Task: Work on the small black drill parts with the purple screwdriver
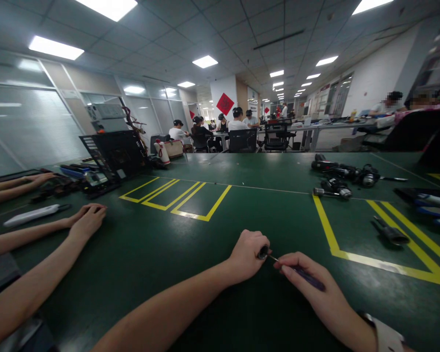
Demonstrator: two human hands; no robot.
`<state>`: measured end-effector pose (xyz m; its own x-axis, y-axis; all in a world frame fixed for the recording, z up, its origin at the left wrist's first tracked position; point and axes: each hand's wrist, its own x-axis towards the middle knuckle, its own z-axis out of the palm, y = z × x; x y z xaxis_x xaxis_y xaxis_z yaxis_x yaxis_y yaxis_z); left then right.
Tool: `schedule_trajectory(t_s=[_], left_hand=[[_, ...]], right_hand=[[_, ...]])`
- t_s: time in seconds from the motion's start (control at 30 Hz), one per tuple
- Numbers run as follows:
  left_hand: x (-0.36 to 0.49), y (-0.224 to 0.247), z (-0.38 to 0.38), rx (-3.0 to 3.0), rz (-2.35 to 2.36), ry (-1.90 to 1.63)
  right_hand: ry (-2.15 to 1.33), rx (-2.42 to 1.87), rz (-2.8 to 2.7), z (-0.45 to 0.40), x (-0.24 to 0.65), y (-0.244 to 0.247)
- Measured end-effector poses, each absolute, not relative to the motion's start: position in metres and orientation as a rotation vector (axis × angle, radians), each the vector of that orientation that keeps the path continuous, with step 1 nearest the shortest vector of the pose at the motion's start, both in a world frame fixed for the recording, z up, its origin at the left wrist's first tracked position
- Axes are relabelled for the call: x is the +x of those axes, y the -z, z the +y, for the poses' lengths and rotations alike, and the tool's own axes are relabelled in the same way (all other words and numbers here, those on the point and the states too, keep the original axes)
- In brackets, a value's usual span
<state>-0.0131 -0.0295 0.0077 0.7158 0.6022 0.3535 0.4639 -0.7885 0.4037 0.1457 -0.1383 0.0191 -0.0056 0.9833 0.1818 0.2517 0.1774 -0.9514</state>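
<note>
My left hand [247, 256] is closed around a dark, hollow cylindrical part [263, 252], its round open end facing right. Most of that part is hidden in the fist. In my right hand [315, 286] is a slim screwdriver [310, 279] with a dark purplish handle, pinched between thumb and fingers. Its thin metal shaft points left and reaches the mouth of the cylindrical part; whether the tip is inside or just at the rim I cannot tell. Both hands are just above the green table [205, 244].
A dark cylindrical piece [394, 233] lies right, by yellow tape [381, 261]. Behind it are black-and-silver mechanical parts [333, 188]. Blue-and-white handles [436, 211] lie at the right edge. To the left rest a co-worker's hands [88, 220], a white tool [33, 215] and black equipment [113, 154].
</note>
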Motion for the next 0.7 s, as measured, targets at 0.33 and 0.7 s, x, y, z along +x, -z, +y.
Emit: schedule_trajectory(t_s=[0.33, 0.7], left_hand=[[-0.0152, -0.0089, -0.0279, 2.485, 0.871, -0.701], [-0.0153, -0.0084, -0.0281, 2.521, 0.894, -0.668]], right_hand=[[-1.142, -1.184, -1.184, -0.1332, 0.1474, -0.0197], [-1.002, -1.267, -1.425, -0.1367, 0.1487, -0.0139]])
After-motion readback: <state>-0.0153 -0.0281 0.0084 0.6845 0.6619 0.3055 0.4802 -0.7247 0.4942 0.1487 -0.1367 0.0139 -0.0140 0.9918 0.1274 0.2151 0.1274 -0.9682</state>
